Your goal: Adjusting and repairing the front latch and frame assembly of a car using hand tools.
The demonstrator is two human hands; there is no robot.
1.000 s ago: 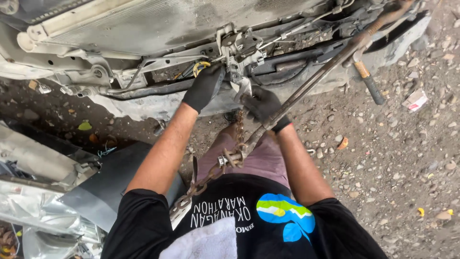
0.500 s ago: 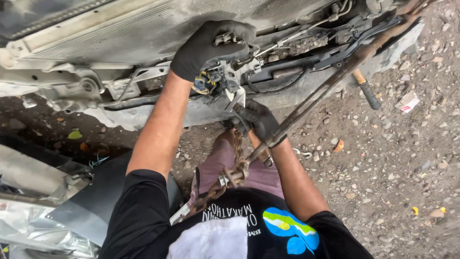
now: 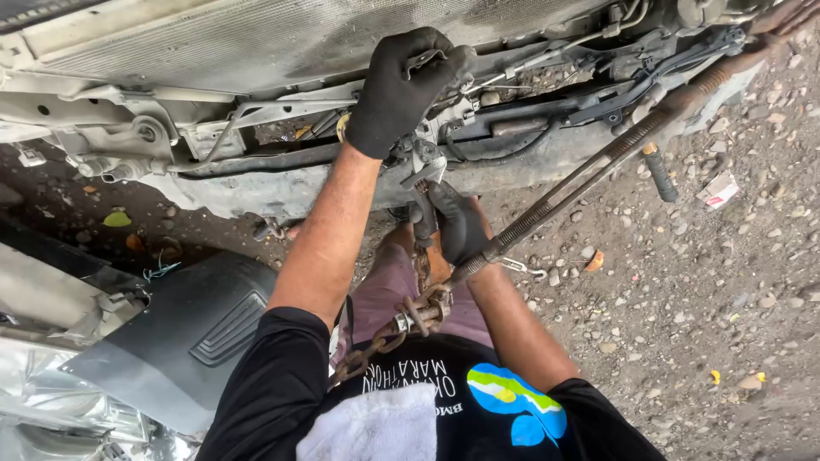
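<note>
Your left hand [image 3: 401, 90] still clamps the metal bracket [image 3: 444, 107], fingers curled, while your right hand [image 3: 457, 224] has closed around the tool handle [image 3: 424, 213].

Tool [image 3: 424, 209] jaws hidden by right hand [image 3: 459, 224]

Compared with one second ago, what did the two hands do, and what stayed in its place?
The left hand went up from the lower bracket and now grips a metal part higher on the car's front frame. The right hand stayed low and holds a dark-handled tool under the same spot. The rusty threaded rod, the chain and the hammer on the gravel did not move.
</note>
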